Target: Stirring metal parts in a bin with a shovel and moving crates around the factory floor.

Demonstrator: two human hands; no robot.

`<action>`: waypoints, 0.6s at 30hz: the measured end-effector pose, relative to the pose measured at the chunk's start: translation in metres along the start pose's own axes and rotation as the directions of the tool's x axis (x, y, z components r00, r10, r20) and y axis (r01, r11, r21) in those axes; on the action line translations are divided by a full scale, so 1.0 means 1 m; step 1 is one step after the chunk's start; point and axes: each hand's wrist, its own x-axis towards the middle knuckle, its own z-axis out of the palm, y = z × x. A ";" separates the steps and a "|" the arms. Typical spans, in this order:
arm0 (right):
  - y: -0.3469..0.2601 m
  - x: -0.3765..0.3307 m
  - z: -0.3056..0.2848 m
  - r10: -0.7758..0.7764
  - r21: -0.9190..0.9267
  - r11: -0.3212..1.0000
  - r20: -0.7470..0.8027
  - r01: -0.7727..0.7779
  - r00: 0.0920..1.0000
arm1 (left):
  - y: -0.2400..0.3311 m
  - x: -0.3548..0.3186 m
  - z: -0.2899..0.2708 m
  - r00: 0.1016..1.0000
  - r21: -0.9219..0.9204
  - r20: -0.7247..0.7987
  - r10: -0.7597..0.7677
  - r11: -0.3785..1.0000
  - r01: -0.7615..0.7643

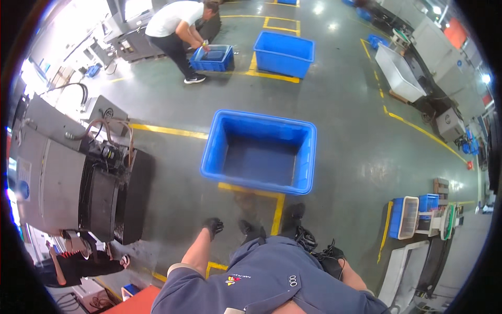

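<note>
A large blue plastic tub stands on the floor ahead of me, with a dark bottom and nothing visible inside. My left hand, in a black glove, hangs at my left side, its fingers loosely apart and holding nothing. It is nearest to the tub's front left corner but does not touch it. By my right hip is my right hand, also in a black glove. Black cables lie beside it at my waist, and its fingers cannot be made out against them.
Machines line the left side. Another person bends over a smaller blue crate at the back, beside a blue tub. White troughs, crates and a pallet stand right. A second person is at lower left.
</note>
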 end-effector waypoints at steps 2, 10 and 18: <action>0.056 0.011 -0.045 -0.115 -0.208 0.969 0.102 0.135 0.988 | 0.014 0.008 0.032 0.995 -0.018 0.104 0.004 1.000 -0.002; 0.138 0.080 -0.240 -0.063 -0.405 0.909 0.097 0.097 0.993 | 0.023 0.017 0.214 0.994 0.101 -0.035 -0.104 0.989 0.107; -0.110 0.091 -0.255 0.339 0.284 0.913 -0.128 -0.293 0.932 | 0.082 0.002 0.417 0.998 0.234 -0.070 -0.004 0.972 0.020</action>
